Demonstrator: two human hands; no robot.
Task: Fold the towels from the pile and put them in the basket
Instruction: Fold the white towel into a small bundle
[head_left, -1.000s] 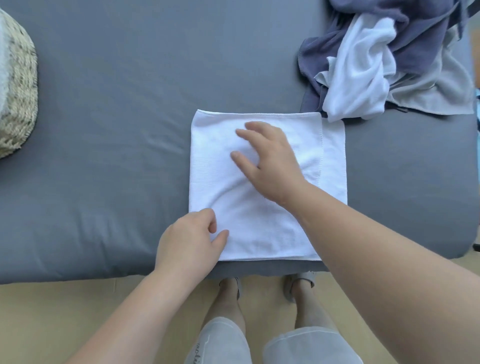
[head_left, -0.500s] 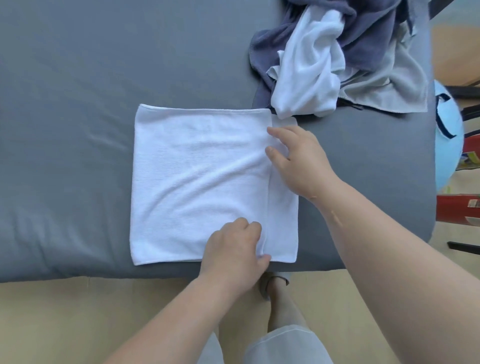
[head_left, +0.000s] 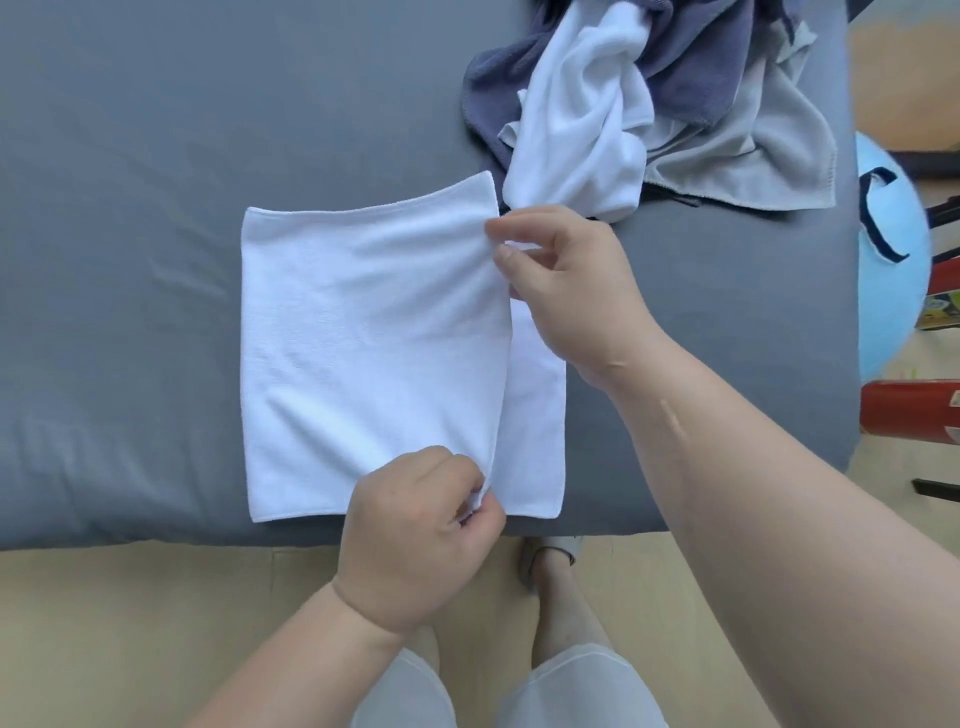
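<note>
A white towel (head_left: 363, 343), folded once, lies flat on the grey bed (head_left: 156, 156) near its front edge. My left hand (head_left: 415, 540) pinches the near right corner of its upper layer. My right hand (head_left: 566, 280) pinches the far right corner of that layer, which is lifted a little off the lower layer (head_left: 540, 415). The pile of towels (head_left: 649, 98), dark blue, white and light grey, sits crumpled at the far right of the bed, just behind my right hand. The basket is out of view.
The bed's front edge runs just below the towel, with beige floor (head_left: 130, 623) and my legs beneath it. A light blue round object (head_left: 888, 260) and red items (head_left: 909, 410) stand beyond the bed's right edge.
Both hands went from lying flat on the towel to its right edge and now pinch the upper layer's two right corners, lifting it slightly. The view has shifted right, so the basket left the frame.
</note>
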